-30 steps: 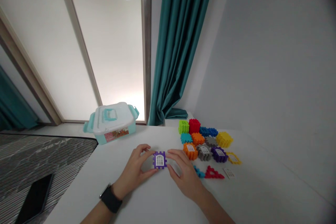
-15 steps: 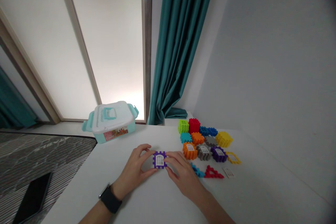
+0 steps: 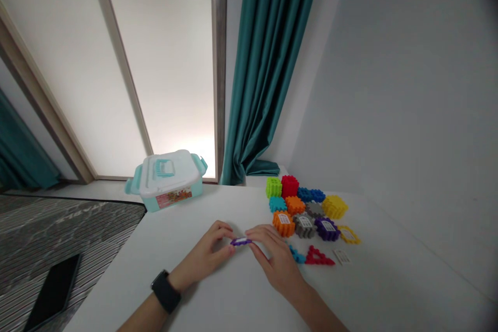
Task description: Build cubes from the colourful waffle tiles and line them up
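Between my hands, a purple toothed plastic frame piece (image 3: 240,241) now lies nearly edge-on, so its face is hidden. My left hand (image 3: 206,252) pinches its left end, and the fingertips of my right hand (image 3: 274,258) press its right end. Just beyond my right hand stands an orange block with a white window label (image 3: 283,223), part of a cluster of several bristly toy blocks. Close to my right hand's little finger lie a teal piece (image 3: 297,255) and a red triangular frame (image 3: 319,256).
A white-lidded mint plastic box (image 3: 167,179) stands at the table's far edge. A yellow frame (image 3: 349,235) and a small white card (image 3: 341,256) lie right of the blocks. A black phone (image 3: 53,292) rests on striped carpet (image 3: 93,223) below the white table's left edge (image 3: 116,254).
The purple piece has turned from showing its window face to nearly edge-on between my hands. My fingers have closed in around its ends, and the view has shifted slightly.
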`<act>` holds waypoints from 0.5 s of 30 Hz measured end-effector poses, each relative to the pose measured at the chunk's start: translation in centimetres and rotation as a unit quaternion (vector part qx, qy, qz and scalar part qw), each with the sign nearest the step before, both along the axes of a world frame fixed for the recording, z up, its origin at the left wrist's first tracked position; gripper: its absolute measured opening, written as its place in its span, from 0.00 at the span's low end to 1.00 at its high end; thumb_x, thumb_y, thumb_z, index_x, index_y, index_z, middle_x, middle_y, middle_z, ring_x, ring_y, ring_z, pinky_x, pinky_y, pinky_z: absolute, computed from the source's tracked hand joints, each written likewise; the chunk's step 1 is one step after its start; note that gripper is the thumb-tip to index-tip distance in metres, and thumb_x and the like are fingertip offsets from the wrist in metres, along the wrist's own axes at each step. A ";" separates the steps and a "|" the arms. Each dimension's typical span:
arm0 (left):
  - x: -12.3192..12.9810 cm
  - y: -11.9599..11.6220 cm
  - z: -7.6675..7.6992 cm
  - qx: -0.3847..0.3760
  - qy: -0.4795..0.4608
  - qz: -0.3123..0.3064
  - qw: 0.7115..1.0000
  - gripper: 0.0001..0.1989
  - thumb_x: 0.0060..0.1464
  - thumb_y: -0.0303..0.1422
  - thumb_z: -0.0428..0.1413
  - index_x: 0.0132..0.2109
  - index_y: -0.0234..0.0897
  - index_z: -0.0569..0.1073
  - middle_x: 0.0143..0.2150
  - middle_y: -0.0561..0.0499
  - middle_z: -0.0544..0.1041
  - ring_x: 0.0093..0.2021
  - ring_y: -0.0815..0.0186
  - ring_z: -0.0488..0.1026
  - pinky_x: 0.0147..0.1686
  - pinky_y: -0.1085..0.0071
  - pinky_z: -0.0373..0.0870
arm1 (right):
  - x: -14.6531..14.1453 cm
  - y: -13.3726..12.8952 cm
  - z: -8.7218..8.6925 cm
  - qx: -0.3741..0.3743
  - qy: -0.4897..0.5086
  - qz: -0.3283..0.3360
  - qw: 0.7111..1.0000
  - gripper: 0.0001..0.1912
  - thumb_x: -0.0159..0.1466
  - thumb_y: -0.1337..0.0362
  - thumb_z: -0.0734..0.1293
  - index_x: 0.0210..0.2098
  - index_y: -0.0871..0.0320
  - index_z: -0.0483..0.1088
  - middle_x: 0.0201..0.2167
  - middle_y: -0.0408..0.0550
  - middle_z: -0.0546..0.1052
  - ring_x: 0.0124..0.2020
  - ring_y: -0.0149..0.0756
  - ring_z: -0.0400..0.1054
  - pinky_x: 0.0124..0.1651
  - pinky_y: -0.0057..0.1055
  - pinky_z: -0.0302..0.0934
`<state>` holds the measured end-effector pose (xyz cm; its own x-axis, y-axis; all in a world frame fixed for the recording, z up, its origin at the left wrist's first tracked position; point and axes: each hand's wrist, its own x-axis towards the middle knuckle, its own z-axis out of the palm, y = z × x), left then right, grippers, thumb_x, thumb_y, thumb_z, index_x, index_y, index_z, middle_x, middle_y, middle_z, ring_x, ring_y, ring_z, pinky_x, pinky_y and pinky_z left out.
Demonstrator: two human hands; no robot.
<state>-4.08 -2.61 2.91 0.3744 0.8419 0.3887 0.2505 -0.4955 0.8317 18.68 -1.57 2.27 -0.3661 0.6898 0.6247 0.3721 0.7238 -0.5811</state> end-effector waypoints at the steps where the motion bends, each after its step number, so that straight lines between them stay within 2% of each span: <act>1: 0.0 0.1 0.0 -0.010 0.001 -0.005 1.000 0.17 0.66 0.48 0.53 0.44 0.39 0.76 0.47 0.44 0.73 0.50 0.58 0.71 0.53 0.59 0.69 | -0.2 0.0 0.0 -0.039 0.022 -0.008 0.999 0.08 0.70 0.62 0.63 0.42 0.53 0.74 0.40 0.50 0.80 0.44 0.42 0.74 0.49 0.41 0.68; 4: 0.1 0.2 0.2 -0.041 -0.005 -0.001 0.999 0.21 0.64 0.51 0.53 0.38 0.38 0.76 0.43 0.45 0.74 0.46 0.60 0.72 0.48 0.63 0.69 | -0.7 0.1 -0.1 -0.178 0.098 -0.024 0.979 0.12 0.68 0.54 0.65 0.37 0.56 0.74 0.34 0.49 0.80 0.39 0.42 0.75 0.44 0.38 0.68; 8: 0.4 0.4 0.4 -0.085 -0.038 -0.003 0.996 0.24 0.61 0.54 0.55 0.33 0.36 0.75 0.38 0.47 0.74 0.40 0.62 0.72 0.42 0.66 0.68 | -1.2 0.5 -0.3 -0.322 0.211 0.010 0.923 0.21 0.61 0.43 0.70 0.33 0.57 0.72 0.28 0.47 0.78 0.33 0.40 0.74 0.37 0.34 0.66; 11: 0.5 0.3 0.4 -0.112 -0.054 -0.001 0.992 0.24 0.61 0.54 0.56 0.34 0.36 0.75 0.36 0.49 0.74 0.38 0.63 0.71 0.41 0.67 0.67 | -1.4 0.6 -0.1 -0.367 0.249 0.014 0.896 0.25 0.56 0.40 0.73 0.31 0.57 0.71 0.26 0.45 0.77 0.30 0.37 0.71 0.34 0.32 0.64; 15: 0.6 0.3 0.2 -0.126 -0.064 -0.001 0.990 0.23 0.59 0.53 0.58 0.34 0.36 0.75 0.35 0.50 0.74 0.37 0.64 0.70 0.39 0.67 0.66 | -1.5 0.3 0.4 -0.396 0.255 0.015 0.882 0.26 0.53 0.40 0.74 0.29 0.58 0.72 0.26 0.44 0.77 0.29 0.35 0.69 0.33 0.30 0.63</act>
<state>-3.44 -2.31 3.14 0.3379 0.9173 0.2108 0.1352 -0.2689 0.9536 17.15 -1.24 2.69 -0.2024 0.9785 0.0405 -0.0974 0.0211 -0.9950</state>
